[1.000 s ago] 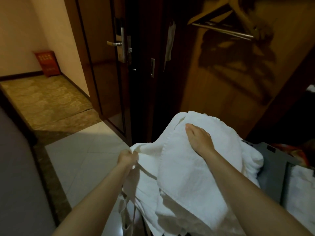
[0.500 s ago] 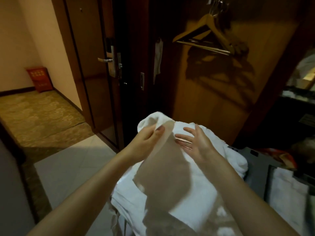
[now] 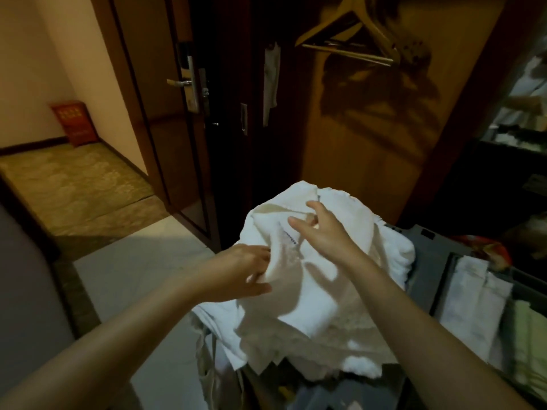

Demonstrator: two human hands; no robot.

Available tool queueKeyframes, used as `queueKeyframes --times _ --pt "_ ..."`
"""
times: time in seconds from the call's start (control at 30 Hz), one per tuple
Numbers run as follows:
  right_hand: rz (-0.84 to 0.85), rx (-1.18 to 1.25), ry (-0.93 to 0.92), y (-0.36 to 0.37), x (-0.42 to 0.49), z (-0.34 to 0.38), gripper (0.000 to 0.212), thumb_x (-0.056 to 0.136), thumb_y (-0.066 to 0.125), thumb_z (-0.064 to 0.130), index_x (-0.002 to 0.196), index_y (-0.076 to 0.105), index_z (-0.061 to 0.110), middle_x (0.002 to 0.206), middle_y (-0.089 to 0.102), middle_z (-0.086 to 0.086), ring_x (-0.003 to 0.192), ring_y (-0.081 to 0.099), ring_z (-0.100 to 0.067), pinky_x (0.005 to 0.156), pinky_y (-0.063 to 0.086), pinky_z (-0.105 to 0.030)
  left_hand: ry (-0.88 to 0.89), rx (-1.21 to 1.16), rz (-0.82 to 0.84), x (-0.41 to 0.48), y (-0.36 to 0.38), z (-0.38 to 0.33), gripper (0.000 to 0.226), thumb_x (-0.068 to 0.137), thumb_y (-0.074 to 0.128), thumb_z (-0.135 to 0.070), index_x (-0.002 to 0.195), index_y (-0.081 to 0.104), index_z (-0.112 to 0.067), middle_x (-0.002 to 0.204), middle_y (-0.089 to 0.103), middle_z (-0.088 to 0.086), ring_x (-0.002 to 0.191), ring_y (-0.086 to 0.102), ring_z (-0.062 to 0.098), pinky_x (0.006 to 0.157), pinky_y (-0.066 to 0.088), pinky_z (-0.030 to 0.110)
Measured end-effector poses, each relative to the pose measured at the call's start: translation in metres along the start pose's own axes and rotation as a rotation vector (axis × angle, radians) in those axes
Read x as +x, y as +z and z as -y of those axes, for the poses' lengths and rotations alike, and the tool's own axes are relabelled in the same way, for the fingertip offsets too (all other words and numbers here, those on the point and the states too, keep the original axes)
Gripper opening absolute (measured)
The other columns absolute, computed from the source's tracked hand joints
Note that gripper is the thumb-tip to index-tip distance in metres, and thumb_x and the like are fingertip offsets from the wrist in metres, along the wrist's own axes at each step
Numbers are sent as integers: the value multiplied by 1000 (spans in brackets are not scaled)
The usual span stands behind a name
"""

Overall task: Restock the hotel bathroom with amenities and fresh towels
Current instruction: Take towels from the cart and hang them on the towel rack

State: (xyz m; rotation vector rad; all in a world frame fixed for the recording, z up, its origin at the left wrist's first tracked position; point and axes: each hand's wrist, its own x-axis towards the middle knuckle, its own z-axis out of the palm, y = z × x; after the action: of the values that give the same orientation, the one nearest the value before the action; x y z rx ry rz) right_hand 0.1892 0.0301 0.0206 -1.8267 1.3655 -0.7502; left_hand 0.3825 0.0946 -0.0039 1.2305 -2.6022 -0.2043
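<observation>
1. Head view, hands first. Your left hand [image 3: 245, 270] is clenched round a fold on the near-left side of the white terry towel [image 3: 325, 294]. Your right hand [image 3: 325, 235] sits higher up on the heap with thumb and forefinger stretched out. The other fingers are lost in the fabric and the blur, so I can't tell if it's pinching anything or just pressing.

2. Where the towel is: heaped on the left end of the grey plastic housekeeping cart [image 3: 426, 238], spilling over its left edge towards the pale tiled floor [image 3: 133, 279]. Folded white linens [image 3: 470, 294] lie further along the cart towards its right edge.

3. What's changed: a second ago your left hand was down low tugging a corner while the right lay flat on top. Half a second ago the left had brought a flap up beside the right. Now the left has dropped back to the side with a fresh fold and the right has slid up the heap.

4. My read is that you're still sorting or folding at the cart, so no towel is ready to carry yet and the restock has barely begun.

5. Background: the dark wooden door with the metal lever handle [image 3: 180, 82] stands ajar, and a wooden coat hanger [image 3: 355, 22] hangs top right.
</observation>
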Motion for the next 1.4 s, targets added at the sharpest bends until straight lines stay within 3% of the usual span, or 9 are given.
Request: queueKeyframes --times 0.13,0.37,0.43,0.57,0.67,0.77,0.93,1.13,1.4 --pt "74 -147 -141 27 -3 21 63 87 53 51 140 33 26 122 53 -6 109 54 -24 94 46 -44 -10 40 -15 -10 19 -5 27 86 60 -34 69 59 -14 91 54 -8 84 50 7 78 47 22" --pt "113 -13 -141 14 -26 -7 54 92 54 22 140 32 28 102 60 -8 81 56 -17 78 47 -36 -458 -719 -401 -37 42 5 19 82 54 -45 89 63 -30 114 61 -10 104 56 -5 89 44 16" --pt "41 214 -101 -2 -34 -19 55 92 55 20 141 32 30 123 57 -9 94 59 -16 83 48 -33 -702 -730 -584 -33 52 11 18 90 55 -28 104 60 -18 106 60 -2 101 57 6 88 45 24" --pt "-28 194 -69 -22 -54 -41 60 94 53 17 146 25 29 147 38 0 129 43 -19 105 40 -38 -1121 -862 -479 -21 61 11 28 97 44 -33 110 51 -9 104 56 8 91 55 20 79 43 34" --pt "-21 134 -28 -22 -68 -50 61 93 52 12 146 27 30 77 58 -8 72 56 -20 72 48 -33 -1214 -1025 -425 -12 66 10 39 94 44 -44 100 58 -9 89 61 6 76 58 17 68 46 29" --pt "7 116 -20 -18 -72 -52 44 92 55 17 133 46 30 85 52 4 79 51 -10 74 42 -23 -1330 -1154 -432 -10 74 12 43 87 52 -53 96 61 -12 88 63 6 78 61 21 60 50 28" --pt "92 159 8 -16 -78 -45 29 91 56 13 119 60 23 105 56 7 79 54 -6 60 48 -9 -1286 -1297 -548 -11 74 15 19 95 49 -32 86 55 -16 75 51 1 66 50 12 58 43 24" --pt "251 297 20 -11 -83 -31 29 93 52 9 119 62 19 119 56 8 101 56 -4 84 49 -20 -1380 -1218 -846 -19 55 27 17 96 41 -14 97 52 -1 81 55 12 65 57 21 50 47 28" --pt "262 421 97 -4 -101 -42 37 92 54 7 128 55 14 127 56 -2 86 63 -12 63 49 -13 -1377 -1268 -941 -16 57 20 24 95 39 -7 111 53 4 77 59 12 62 58 21 38 48 23"
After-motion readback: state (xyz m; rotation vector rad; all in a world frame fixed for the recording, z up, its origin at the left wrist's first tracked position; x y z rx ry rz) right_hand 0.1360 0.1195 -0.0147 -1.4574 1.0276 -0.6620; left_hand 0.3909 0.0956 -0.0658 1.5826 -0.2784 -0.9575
